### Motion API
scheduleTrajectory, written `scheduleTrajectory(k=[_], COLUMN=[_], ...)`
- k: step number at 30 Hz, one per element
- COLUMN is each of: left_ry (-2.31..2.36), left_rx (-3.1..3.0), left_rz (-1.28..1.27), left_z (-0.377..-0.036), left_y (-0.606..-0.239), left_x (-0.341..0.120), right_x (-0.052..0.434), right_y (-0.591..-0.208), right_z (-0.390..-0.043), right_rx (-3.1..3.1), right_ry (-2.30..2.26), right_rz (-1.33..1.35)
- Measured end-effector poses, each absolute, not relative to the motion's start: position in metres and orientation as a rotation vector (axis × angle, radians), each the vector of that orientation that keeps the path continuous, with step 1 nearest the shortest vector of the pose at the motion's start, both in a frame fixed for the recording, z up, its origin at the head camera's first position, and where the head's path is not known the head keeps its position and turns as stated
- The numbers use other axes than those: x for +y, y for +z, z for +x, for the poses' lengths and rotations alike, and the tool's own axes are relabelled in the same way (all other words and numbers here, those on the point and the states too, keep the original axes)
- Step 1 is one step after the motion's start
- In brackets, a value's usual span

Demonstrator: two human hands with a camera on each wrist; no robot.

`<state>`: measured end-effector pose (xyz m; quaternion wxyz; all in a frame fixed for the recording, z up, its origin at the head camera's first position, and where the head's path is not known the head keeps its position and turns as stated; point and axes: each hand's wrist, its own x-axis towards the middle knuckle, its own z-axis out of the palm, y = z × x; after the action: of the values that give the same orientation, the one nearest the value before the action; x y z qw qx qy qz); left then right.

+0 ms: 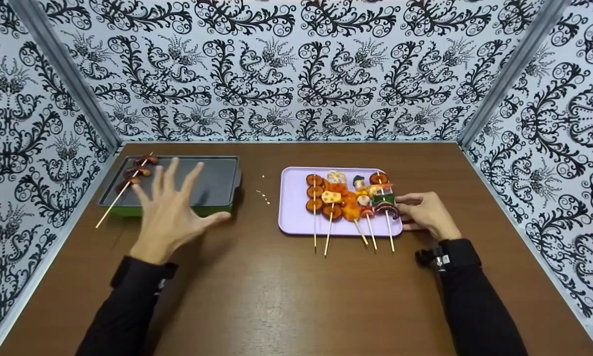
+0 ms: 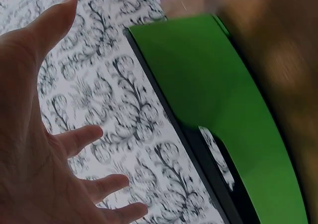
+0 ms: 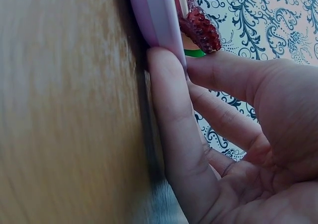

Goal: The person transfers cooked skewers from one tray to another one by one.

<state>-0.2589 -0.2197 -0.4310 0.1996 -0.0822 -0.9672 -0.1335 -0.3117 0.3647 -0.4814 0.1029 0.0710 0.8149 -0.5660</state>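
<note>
My left hand (image 1: 170,220), its fingers spread wide, hovers over the front of a grill (image 1: 209,180) with a dark grey plate and a green base (image 2: 213,80). A skewer of brown pieces (image 1: 137,172) lies slanted across the grill's left side, its stick jutting past the front edge. My right hand (image 1: 429,213) pinches the right rim of a lilac tray (image 1: 292,198), with the rim between thumb and fingers in the right wrist view. Several food skewers (image 1: 350,205) lie on the tray, their sticks over its front edge. A dark red piece (image 3: 202,30) shows just above those fingers.
The brown wooden table (image 1: 276,287) bears a few small pale marks (image 1: 263,195) between grill and tray. Walls with a black-and-white scroll pattern (image 1: 271,64) enclose it at the back and both sides.
</note>
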Motion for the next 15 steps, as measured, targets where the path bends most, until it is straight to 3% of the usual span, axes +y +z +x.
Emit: scheduleTrajectory(k=[15], left_ry=[-0.531], left_rx=[-2.822], left_rz=[0.114], left_z=[-0.254], left_y=[-0.421], left_x=[-0.304], right_x=[0.365], right_y=[-0.482], right_z=[-0.312], right_rx=[2.419], right_ry=[-1.656], right_rz=[0.222])
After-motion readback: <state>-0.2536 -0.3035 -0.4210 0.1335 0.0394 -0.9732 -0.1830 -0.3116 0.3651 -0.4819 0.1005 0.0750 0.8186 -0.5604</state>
